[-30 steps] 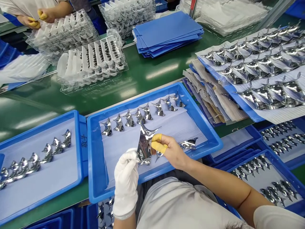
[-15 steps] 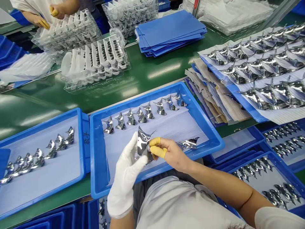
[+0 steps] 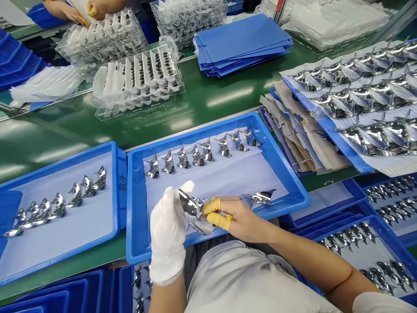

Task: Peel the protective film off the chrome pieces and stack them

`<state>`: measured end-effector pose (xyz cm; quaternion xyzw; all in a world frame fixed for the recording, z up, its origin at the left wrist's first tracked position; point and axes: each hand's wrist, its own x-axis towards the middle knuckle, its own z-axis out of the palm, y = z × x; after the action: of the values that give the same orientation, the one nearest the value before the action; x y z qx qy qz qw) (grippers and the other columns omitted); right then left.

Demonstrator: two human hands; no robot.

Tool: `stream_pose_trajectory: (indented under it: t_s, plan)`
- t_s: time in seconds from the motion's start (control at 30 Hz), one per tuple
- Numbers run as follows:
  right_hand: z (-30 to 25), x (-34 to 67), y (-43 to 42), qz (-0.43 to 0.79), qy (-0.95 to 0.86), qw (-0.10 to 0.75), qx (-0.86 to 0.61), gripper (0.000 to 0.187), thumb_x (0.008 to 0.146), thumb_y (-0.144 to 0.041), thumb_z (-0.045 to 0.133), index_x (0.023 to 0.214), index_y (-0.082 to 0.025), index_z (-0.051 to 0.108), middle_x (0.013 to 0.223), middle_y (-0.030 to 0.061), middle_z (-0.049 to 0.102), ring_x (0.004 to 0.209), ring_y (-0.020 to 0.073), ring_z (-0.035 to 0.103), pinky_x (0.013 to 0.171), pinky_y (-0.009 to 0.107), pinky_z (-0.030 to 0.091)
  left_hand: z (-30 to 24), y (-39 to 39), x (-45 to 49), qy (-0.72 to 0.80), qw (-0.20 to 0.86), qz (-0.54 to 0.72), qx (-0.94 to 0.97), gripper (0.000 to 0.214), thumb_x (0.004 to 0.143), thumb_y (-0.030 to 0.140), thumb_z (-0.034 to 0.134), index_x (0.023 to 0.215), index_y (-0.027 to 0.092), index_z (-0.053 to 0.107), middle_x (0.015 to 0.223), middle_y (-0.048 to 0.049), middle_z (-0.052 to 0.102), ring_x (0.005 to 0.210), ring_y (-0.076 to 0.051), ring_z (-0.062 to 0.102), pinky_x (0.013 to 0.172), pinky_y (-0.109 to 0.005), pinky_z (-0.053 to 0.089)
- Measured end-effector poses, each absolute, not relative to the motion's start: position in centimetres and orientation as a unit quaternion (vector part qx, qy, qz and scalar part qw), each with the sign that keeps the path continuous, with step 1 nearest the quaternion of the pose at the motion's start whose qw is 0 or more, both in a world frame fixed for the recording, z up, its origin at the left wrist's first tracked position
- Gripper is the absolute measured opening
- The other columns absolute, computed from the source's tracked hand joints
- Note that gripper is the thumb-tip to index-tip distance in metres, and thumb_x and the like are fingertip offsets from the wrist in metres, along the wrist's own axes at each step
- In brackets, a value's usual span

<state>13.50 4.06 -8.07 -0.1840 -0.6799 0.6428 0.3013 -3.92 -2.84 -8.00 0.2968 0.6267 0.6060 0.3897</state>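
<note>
Chrome-plated curved piece [image 3: 192,208] sits over the blue tray [image 3: 295,189], near its front edge, its long axis slanting from the white-gloved left hand [image 3: 167,230], whose closed fingers hold its upper end, toward the right hand [image 3: 236,219], pinching it with yellow finger cots [image 3: 216,214].

Bright, even light came from above, laying pale streaks of glare on the green surface [image 3: 208,126] and hard highlights on the shiny metal pieces [image 3: 374,141]; everything looked sharp.
</note>
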Motion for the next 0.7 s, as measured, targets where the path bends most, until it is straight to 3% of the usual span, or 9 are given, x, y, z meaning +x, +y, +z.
stream_pose_trajectory:
  t_s: [0.17, 0.33, 0.47, 0.57, 0.7]
  plan:
    - [-8.3, 13.5, 3.8, 0.553, -0.752, 0.322, -0.159, 0.021, 0.1, -0.021, 0.048, 0.09, -0.016, 0.066, 0.077, 0.0048, 0.061, 0.069, 0.014, 0.053, 0.065, 0.026, 0.044, -7.3, -3.2, -3.7, 0.57, 0.472, 0.589, 0.324, 0.055, 0.074, 0.033, 0.082, 0.126, 0.027, 0.068, 0.089, -0.0032, 0.069, 0.07, -0.016, 0.063, 0.067, -0.028, 0.057]
    - [-8.0, 13.7, 3.6, 0.478, -0.805, 0.309, -0.168, 0.027, 0.102, -0.022, 0.046, 0.088, -0.015, 0.068, 0.075, 0.0074, 0.06, 0.069, 0.0161, 0.053, 0.064, 0.028, 0.046, -7.2, -3.4, -3.3, 0.562, 0.469, 0.619, 0.286, 0.034, 0.085, 0.031, 0.072, 0.118, 0.026, 0.072, 0.08, -0.0025, 0.07, 0.07, -0.012, 0.063, 0.067, -0.022, 0.053]
    - [-7.7, 13.9, 3.5, 0.448, -0.827, 0.302, -0.157, 0.027, 0.101, -0.021, 0.045, 0.089, -0.016, 0.069, 0.076, 0.009, 0.062, 0.073, 0.0177, 0.056, 0.068, 0.03, 0.049, -7.9, -3.8, -3.4, 0.589, 0.443, 0.629, 0.247, 0.033, 0.089, 0.036, 0.066, 0.118, 0.021, 0.073, 0.096, -0.0086, 0.074, 0.08, -0.017, 0.067, 0.069, -0.026, 0.053]
    - [-7.5, 13.9, 3.5, 0.486, -0.804, 0.303, -0.157, 0.025, 0.1, -0.021, 0.047, 0.09, -0.015, 0.068, 0.078, 0.0094, 0.065, 0.074, 0.0176, 0.058, 0.071, 0.031, 0.05, -8.3, -3.9, -3.6, 0.596, 0.447, 0.62, 0.246, 0.038, 0.089, 0.038, 0.066, 0.12, 0.019, 0.072, 0.095, -0.0092, 0.074, 0.079, -0.019, 0.067, 0.068, -0.027, 0.053]
    - [-7.4, 13.7, 3.4, 0.67, -0.662, 0.276, -0.193, 0.015, 0.096, -0.025, 0.055, 0.089, -0.017, 0.066, 0.082, 0.004, 0.066, 0.068, 0.0118, 0.058, 0.066, 0.025, 0.052, -8.2, -3.8, -3.6, 0.596, 0.447, 0.621, 0.245, 0.037, 0.088, 0.043, 0.066, 0.116, 0.02, 0.074, 0.085, -0.0062, 0.073, 0.073, -0.019, 0.067, 0.07, -0.029, 0.057]
